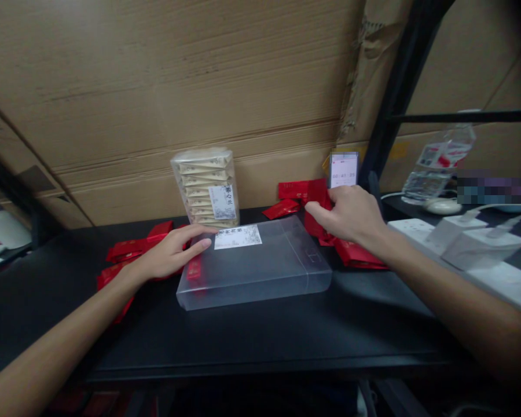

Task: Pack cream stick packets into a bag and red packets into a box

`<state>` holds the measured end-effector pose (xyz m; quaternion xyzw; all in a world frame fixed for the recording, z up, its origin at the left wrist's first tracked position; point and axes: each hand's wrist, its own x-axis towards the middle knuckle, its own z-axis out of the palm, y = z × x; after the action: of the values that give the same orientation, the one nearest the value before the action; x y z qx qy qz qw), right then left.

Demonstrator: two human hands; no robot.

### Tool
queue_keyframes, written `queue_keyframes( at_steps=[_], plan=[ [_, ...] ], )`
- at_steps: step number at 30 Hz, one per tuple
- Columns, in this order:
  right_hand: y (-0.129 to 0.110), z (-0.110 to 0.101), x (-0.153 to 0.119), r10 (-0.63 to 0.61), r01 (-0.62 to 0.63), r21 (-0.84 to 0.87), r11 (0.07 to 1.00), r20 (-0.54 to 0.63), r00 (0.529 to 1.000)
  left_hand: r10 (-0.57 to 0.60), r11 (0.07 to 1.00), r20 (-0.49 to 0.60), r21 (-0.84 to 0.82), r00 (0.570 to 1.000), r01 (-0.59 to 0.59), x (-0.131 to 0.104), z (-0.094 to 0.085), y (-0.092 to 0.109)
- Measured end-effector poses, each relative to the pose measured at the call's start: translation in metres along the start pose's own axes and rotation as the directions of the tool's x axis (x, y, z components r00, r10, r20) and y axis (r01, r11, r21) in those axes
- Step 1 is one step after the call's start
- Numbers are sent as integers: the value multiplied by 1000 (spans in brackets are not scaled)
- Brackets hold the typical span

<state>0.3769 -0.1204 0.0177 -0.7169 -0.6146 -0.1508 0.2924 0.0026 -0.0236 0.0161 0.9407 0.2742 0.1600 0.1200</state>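
A clear plastic box (pixel 252 275) with a white label lies flat on the black tabletop. My left hand (pixel 180 249) lies on its left rear edge, fingers stretched out and touching it near the label. Past the box's right rear corner, my right hand (pixel 351 214) pinches a red packet (pixel 316 211) between thumb and fingers. More red packets (pixel 356 255) lie beneath and around that hand. Another pile of red packets (pixel 128 250) is partly covered by my left arm. A bit of red shows through the box's left side.
Behind stands a clear box of stacked cream packets (pixel 206 188) against the cardboard (pixel 156 104). A phone (pixel 344 169) showing a timer leans at the back. On the right are a power strip (pixel 499 278) with chargers, a water bottle (pixel 438 156) and a white mouse (pixel 441 205).
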Motion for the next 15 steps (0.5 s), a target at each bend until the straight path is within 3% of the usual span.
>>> queue_keyframes(
  at_steps=[10, 13, 15],
  plan=[
    [-1, 16, -4, -79, 86, 272, 958, -36, 996, 7, 1000, 9, -3, 1000, -7, -1, 0, 0],
    [2, 27, -3, -110, 101, 429, 897, -3, 994, 4, 1000, 4, 2, 1000, -4, -2, 0, -2],
    [5, 32, -2, -80, 32, 565, 824, 61, 995, -1, 1000, -7, 13, 1000, 1, -3, 1, -4]
  ],
)
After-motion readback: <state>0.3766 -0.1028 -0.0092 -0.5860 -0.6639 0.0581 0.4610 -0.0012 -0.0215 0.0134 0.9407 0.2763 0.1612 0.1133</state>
